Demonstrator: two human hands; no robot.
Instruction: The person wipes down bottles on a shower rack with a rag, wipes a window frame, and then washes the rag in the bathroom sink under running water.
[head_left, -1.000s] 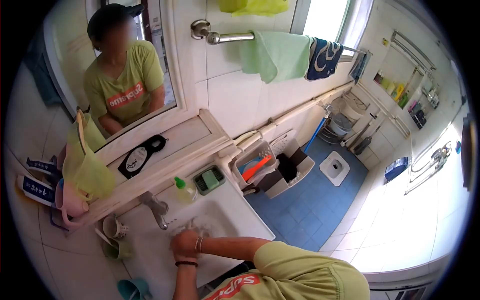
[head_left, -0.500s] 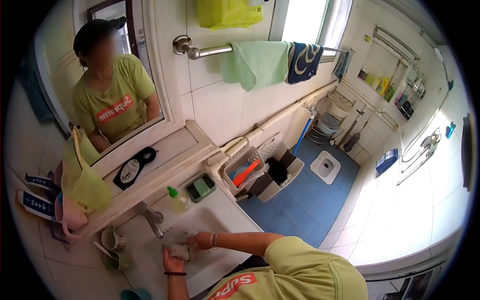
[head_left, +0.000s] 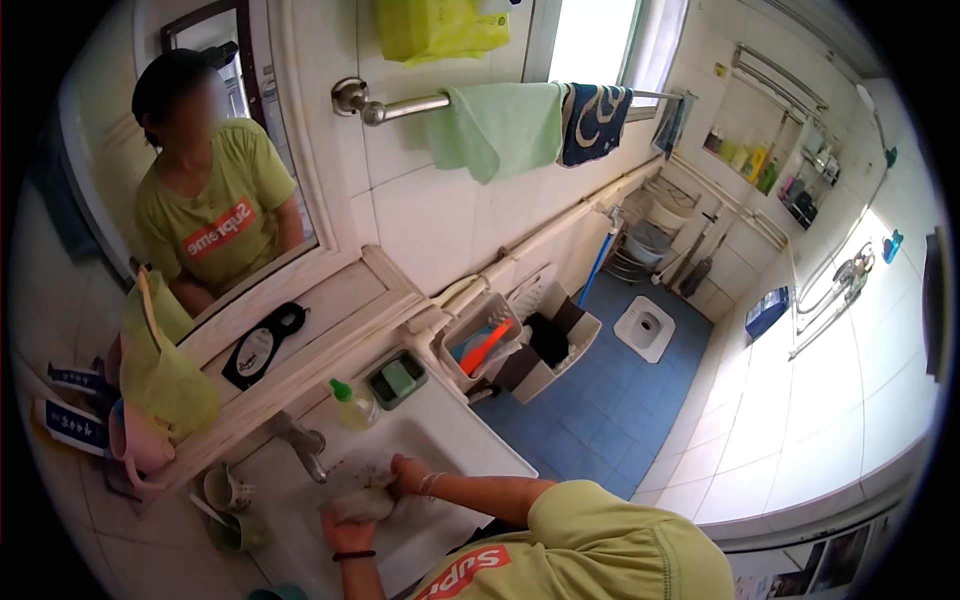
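Over the white washbasin (head_left: 455,440), my left hand (head_left: 345,532), with a dark bead bracelet at the wrist, grips a wet whitish cloth (head_left: 362,504). My right hand (head_left: 406,477), wearing light bangles, closes on the other end of it. The cloth stretches between the two hands, and its exact kind is hard to make out. Just behind them the metal faucet (head_left: 306,446) points down into the bowl. Small dark specks lie on the basin near the faucet.
On the basin's back rim stand a green-capped bottle (head_left: 352,404) and a soap dish (head_left: 396,380) with green soap. Cups (head_left: 228,488) sit at the left. A black eye mask (head_left: 264,346) lies on the ledge under the mirror. Plastic bins (head_left: 545,345) stand right of the basin.
The cloth was bunched at my left hand; now it spans both hands, and my right hand has closed on it. The whole view has shifted slightly.
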